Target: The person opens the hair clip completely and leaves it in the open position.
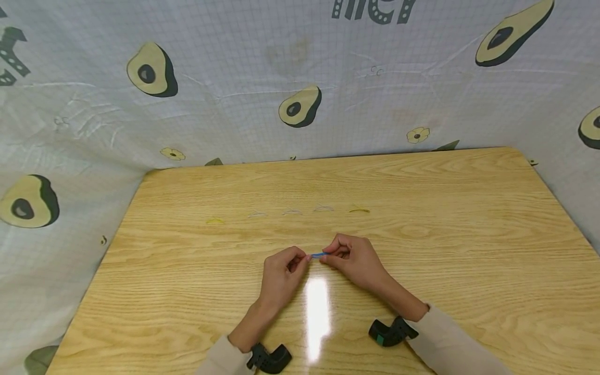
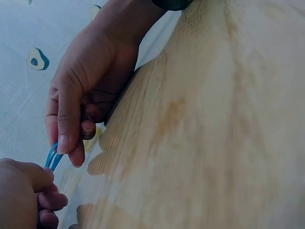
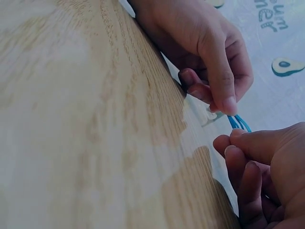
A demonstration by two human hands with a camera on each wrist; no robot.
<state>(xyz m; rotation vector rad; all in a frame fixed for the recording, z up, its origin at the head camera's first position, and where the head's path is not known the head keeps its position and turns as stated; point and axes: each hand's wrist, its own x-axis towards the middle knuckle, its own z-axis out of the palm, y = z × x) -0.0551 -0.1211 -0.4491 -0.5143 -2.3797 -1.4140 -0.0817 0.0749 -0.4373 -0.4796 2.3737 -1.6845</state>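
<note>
Between my two hands, over the middle of the table, is a thin blue band [image 1: 320,255], bent into a narrow loop. My left hand [image 1: 283,276] pinches its left end between thumb and forefinger. The other end sits between the thumb and fingertips of my right hand [image 1: 353,260]. Both wrist views show the loop's strands [image 2: 53,156] lying close together across the short gap between the hands. The band's ends are hidden under the fingertips.
Beyond the hands, thin small strands lie in a row on the wooden table [image 1: 469,250]: a yellow one [image 1: 215,221] at the left, several pale ones [image 1: 292,212] in the middle, a darker yellow one [image 1: 359,210] at the right. An avocado-print sheet [image 1: 225,67] hangs behind.
</note>
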